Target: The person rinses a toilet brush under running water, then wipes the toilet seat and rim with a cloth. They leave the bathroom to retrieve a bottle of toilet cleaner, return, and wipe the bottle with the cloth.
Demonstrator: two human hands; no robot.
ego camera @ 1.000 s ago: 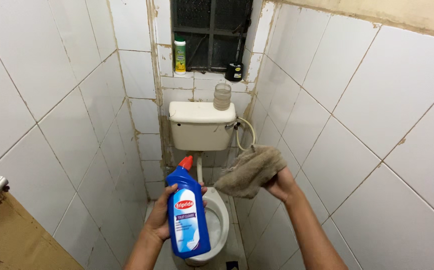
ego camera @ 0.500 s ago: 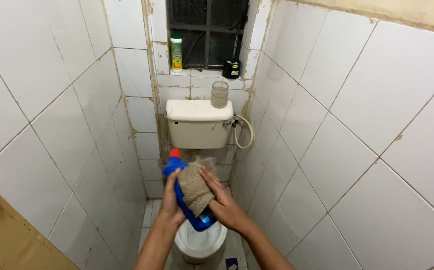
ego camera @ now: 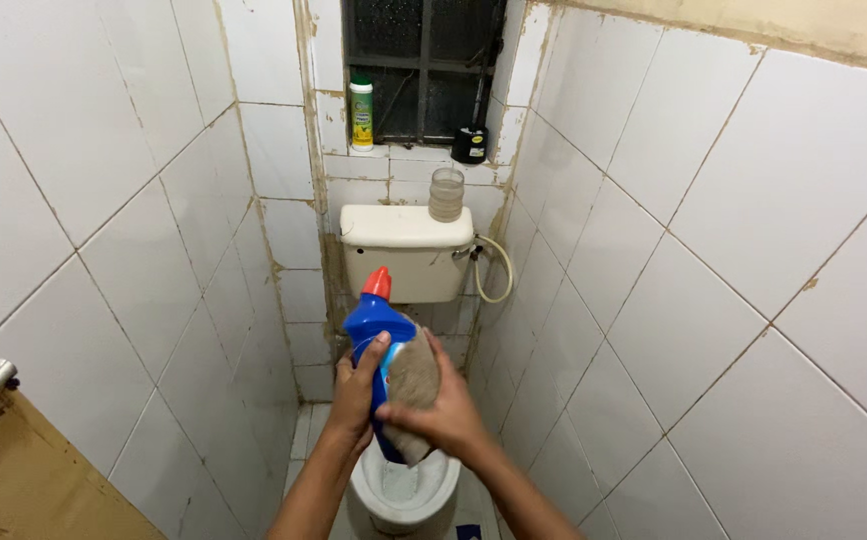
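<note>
The left hand [ego camera: 359,388] is wrapping closed around the one blue toilet-cleaner bottle [ego camera: 376,330], keeping it upright, red cap up, above the toilet bowl [ego camera: 404,495]. The right hand [ego camera: 441,415] is pressing one brown rag [ego camera: 414,385] flat against the bottle's front, fingers curled over it. One cistern [ego camera: 404,250] is carrying one ribbed jar [ego camera: 446,194].

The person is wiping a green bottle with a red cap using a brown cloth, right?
Not quite: the head view shows the bottle is blue, not green. It has a red cap, and the right hand presses a brown cloth against it.
</note>
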